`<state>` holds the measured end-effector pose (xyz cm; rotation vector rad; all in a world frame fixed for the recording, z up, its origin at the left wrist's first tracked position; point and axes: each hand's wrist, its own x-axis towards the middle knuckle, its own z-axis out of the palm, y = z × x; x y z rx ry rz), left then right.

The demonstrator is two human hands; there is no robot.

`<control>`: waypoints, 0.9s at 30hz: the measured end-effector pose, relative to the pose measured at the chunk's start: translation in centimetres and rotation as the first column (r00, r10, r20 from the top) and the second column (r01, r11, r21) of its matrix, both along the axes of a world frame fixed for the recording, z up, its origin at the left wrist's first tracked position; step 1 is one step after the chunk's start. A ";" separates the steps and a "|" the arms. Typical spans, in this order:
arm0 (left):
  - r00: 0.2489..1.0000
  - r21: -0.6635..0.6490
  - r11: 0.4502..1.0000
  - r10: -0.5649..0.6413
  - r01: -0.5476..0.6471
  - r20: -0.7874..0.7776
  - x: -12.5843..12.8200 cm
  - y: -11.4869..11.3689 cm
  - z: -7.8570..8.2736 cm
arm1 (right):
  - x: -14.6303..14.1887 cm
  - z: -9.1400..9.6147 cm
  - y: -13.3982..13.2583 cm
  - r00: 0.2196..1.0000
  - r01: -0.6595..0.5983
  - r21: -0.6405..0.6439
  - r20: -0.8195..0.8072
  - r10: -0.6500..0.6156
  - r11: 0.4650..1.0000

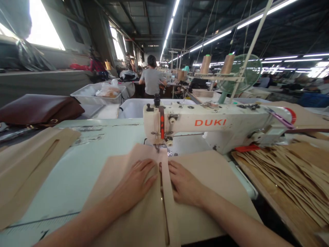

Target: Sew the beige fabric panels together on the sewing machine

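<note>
Tan fabric panels (210, 175) lie on the sewing table, their upper edge under the needle and presser foot (157, 147) of a white sewing machine (185, 121). A long zipper (161, 192) runs down the middle of the fabric, beside a narrow folded strip. My left hand (138, 178) rests flat on the fabric left of the zipper, fingers stretched toward the foot. On the right of the strip, my right hand (183, 183) presses at its edge with fingers curled; the fingertips are partly hidden by the strip.
More tan pieces (33, 168) lie at the left. A stack of cut pieces (288, 175) sits on a wooden board at the right. Behind are a brown leather bag (41, 109), a white bin (100, 96), thread cones (205, 65), a green fan (244, 73) and a seated person (153, 79).
</note>
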<state>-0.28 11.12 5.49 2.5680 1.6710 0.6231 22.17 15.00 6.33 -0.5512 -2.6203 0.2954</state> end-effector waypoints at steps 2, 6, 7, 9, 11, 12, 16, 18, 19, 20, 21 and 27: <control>1.000 -0.007 1.000 -0.001 0.001 0.002 0.0 -0.1 -0.3 | 0.0 0.1 0.0 1.000 0.006 0.008 0.017 -0.006 1.000; 1.000 -0.009 1.000 -0.001 0.001 0.003 -0.3 0.2 -0.5 | 0.1 0.1 -0.1 1.000 0.014 0.015 0.028 -0.014 1.000; 1.000 -0.007 1.000 0.000 0.000 0.003 -0.3 0.3 -0.4 | 0.1 0.1 -0.1 1.000 0.012 0.017 0.026 -0.013 1.000; 1.000 -0.004 1.000 0.003 -0.003 0.001 -0.3 0.4 -0.3 | 0.1 0.1 -0.1 1.000 0.008 0.022 0.023 -0.008 1.000; 1.000 0.001 1.000 0.006 -0.006 0.003 -0.3 0.6 -0.2 | 0.1 0.1 0.0 1.000 -0.001 0.026 0.025 0.000 1.000; 1.000 0.003 1.000 0.007 -0.007 0.004 -0.3 0.7 -0.2 | 0.1 0.2 0.0 1.000 -0.004 0.026 0.026 0.003 1.000; 1.000 0.007 1.000 0.005 -0.005 0.009 -0.3 0.8 -0.2 | 0.0 0.3 0.0 1.000 -0.006 0.020 0.030 0.006 1.000; 1.000 0.007 1.000 0.006 -0.006 0.005 -0.2 0.6 -0.3 | 0.1 0.3 0.0 0.999 -0.005 0.014 0.034 0.004 1.000; 1.000 0.007 1.000 0.007 -0.007 0.001 -0.2 0.5 -0.3 | 0.1 0.3 0.0 0.999 -0.003 0.011 0.037 0.002 1.000; 1.000 0.008 1.000 0.008 -0.008 -0.003 -0.2 0.3 -0.3 | 0.1 0.3 0.0 0.999 0.001 0.010 0.038 -0.001 1.000; 1.000 0.009 1.000 0.009 -0.008 -0.008 -0.2 0.2 -0.3 | 0.1 0.2 0.0 0.999 0.004 0.010 0.039 -0.005 1.000; 1.000 0.018 1.000 0.024 -0.024 -0.012 -0.3 0.6 -0.2 | 0.1 0.2 0.0 0.999 0.006 0.024 0.037 -0.007 1.000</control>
